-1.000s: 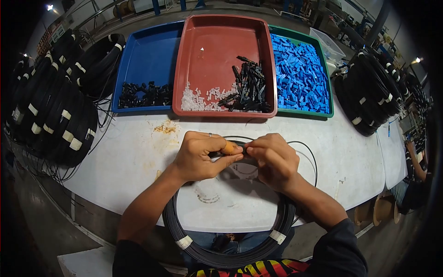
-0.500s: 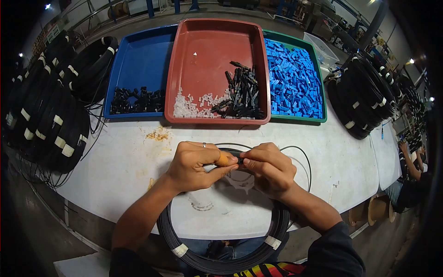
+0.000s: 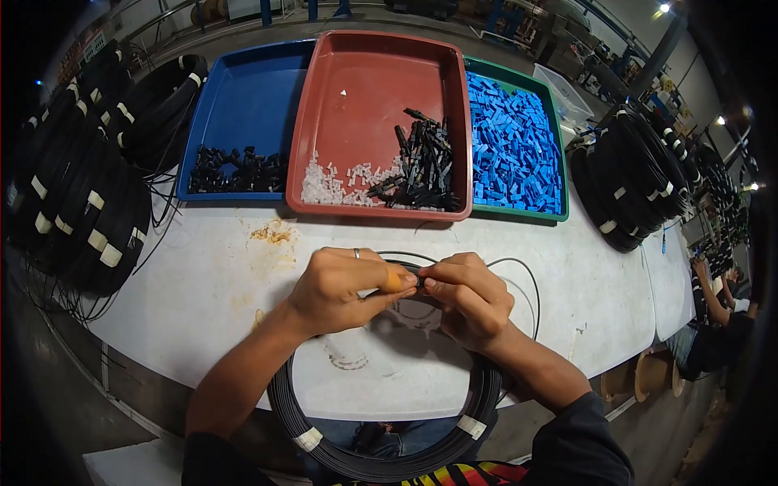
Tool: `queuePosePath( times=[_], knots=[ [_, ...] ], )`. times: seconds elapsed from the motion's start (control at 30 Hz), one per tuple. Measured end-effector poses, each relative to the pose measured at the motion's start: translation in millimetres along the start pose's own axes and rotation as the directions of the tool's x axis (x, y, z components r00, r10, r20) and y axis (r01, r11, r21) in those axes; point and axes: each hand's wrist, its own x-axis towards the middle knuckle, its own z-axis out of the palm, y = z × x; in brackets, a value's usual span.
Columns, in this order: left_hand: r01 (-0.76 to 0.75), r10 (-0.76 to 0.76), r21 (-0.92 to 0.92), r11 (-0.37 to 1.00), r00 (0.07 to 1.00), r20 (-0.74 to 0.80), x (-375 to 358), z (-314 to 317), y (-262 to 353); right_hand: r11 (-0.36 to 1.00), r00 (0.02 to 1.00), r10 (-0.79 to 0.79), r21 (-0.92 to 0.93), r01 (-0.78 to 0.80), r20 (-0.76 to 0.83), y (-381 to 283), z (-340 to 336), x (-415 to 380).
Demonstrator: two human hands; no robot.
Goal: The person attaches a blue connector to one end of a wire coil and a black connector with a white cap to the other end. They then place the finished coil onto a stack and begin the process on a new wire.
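My left hand [image 3: 348, 287], with a ring and an orange-yellow wrap on a finger, pinches a small black piece [image 3: 421, 281] between thumb and forefinger. From the other side my right hand [image 3: 472, 293] pinches the same piece, so the fingertips of both hands nearly meet. Fingers cover most of it, and its exact kind cannot be made out. Under the hands lies a coil of black cable [image 3: 486, 385], bound with white tape and hanging over the table's front edge. A loose loop of that cable [image 3: 536, 300] curves out past my right hand.
Behind my hands stand a blue tray [image 3: 243, 89] of black parts, a red tray [image 3: 356, 61] of clear sleeves and black pieces, and a green tray [image 3: 565, 182] of blue connectors. Taped cable coils [image 3: 69, 211] pile up left, more coils [image 3: 628, 178] right. Another person [image 3: 725, 324] sits far right.
The view has shifted slightly, so everything sits a little further left. Both hands keep their pinch on the small black piece, with barely any finger movement.
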Motion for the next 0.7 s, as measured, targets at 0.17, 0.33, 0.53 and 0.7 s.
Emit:
queuePosePath(
  times=[0.17,0.33,0.53,0.7],
  knots=[
    [-0.343,0.322,0.317,0.884,0.939,0.118,4,-2,1,0.856,0.876,0.417,0.22,-0.468,0.243,6,-2,-7],
    [-0.076,0.079,0.085,0.993,0.996,-0.029,1,-1,1,0.968,0.971,0.219,0.102,-0.228,0.097,0,-2,2],
    [-0.323,0.299,0.24,0.915,0.945,0.133,5,-2,5,0.958,0.955,0.233,0.122,-0.258,0.185,6,-3,-9],
    [-0.26,0.26,0.185,0.948,0.965,0.022,4,-2,-3,0.89,0.916,0.352,0.237,-0.391,0.192,7,2,-5]
  ],
)
